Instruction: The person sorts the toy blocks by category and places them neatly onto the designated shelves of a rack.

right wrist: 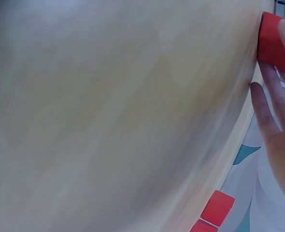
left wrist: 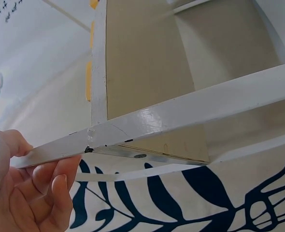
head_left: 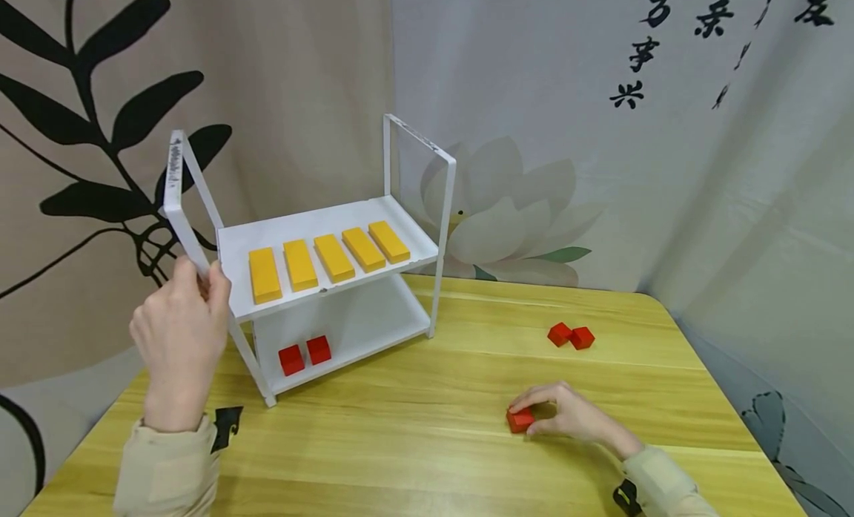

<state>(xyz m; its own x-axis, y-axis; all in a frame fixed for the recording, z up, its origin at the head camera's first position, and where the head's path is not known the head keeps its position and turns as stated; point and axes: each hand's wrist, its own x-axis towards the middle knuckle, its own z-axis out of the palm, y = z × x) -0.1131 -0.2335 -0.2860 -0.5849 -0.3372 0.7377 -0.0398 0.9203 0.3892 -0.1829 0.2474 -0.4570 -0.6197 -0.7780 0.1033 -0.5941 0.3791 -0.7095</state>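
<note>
A white two-tier rack stands on the left of the table. My left hand grips its near left upright, thumb and curled fingers round the white bar in the left wrist view. Several yellow blocks lie in a row on the top shelf, and two red cubes sit on the bottom one. To the right, my right hand pinches another red cube between thumb and fingers at the tabletop. The right wrist view shows that same red cube at its right edge, partly covered by a finger.
Two more red cubes lie close together on the wooden table, beyond my right hand. Behind the table hangs a curtain with leaf, flower and character prints. The table's right edge slants past my right forearm.
</note>
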